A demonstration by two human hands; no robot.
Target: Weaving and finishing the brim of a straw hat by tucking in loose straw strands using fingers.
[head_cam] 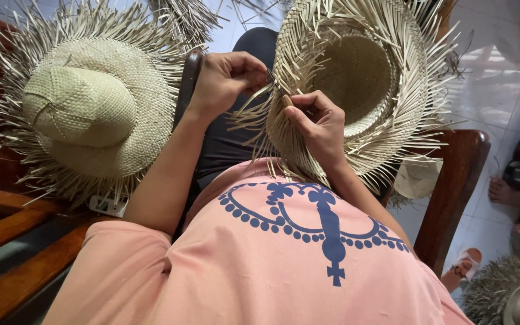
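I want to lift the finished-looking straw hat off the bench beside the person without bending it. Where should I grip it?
Take the straw hat by its domed crown, coming from above: it lies crown-up and woven firm, while the brim edge is loose, frayed strands.

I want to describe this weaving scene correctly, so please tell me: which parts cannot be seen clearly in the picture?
Head view only:
- Fingertips of left hand and right hand: curled behind loose straw strands.
- Unfinished straw hat: top cut off by the frame edge.
- Second straw hat: underside hidden.
- Another person's foot: body cut off at the right edge.
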